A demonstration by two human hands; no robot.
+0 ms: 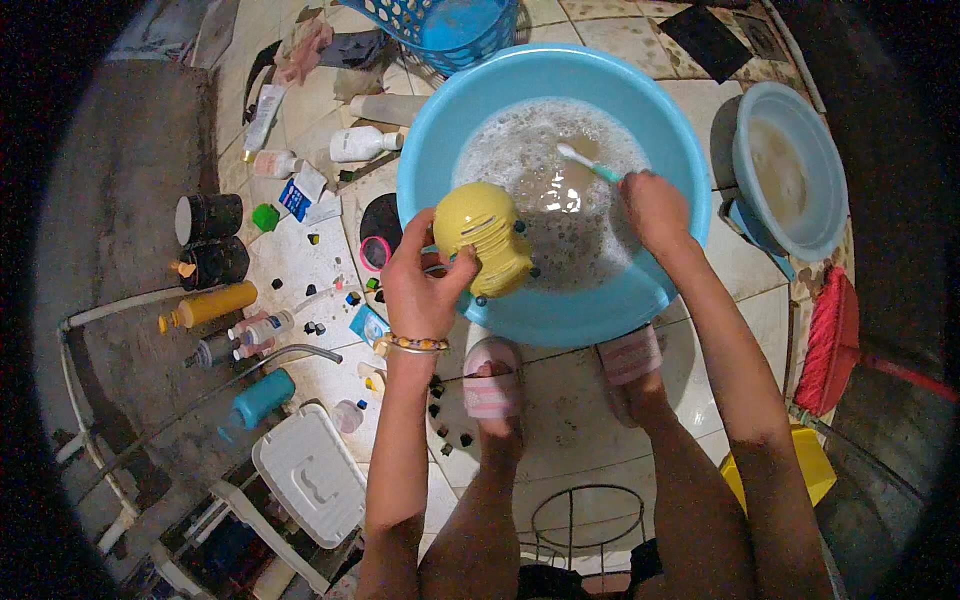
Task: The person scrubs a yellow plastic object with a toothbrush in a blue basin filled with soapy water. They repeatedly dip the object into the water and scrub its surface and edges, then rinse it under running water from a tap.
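Observation:
My left hand (421, 289) grips a glossy yellow object (484, 232), perhaps a coin bank, with a slot, ridges and small dark knobs. It is held over the near left rim of a large blue basin (555, 319). Foamy, murky water (570, 247) partly fills the basin. In my right hand (656, 214) is a toothbrush (589, 163) with a green handle and whitish bristles. Its head points left above the water, apart from the yellow object. My left fingertips are partly hidden behind the object.
A smaller basin (844, 172) of cloudy water stands at right. Several bottles and a white bottle (358, 144) lie at left among small dark cubes. A blue plastic basket (457, 30) is at the far side, a red brush-like tool (832, 341) at right, a white lid (311, 472) lower left.

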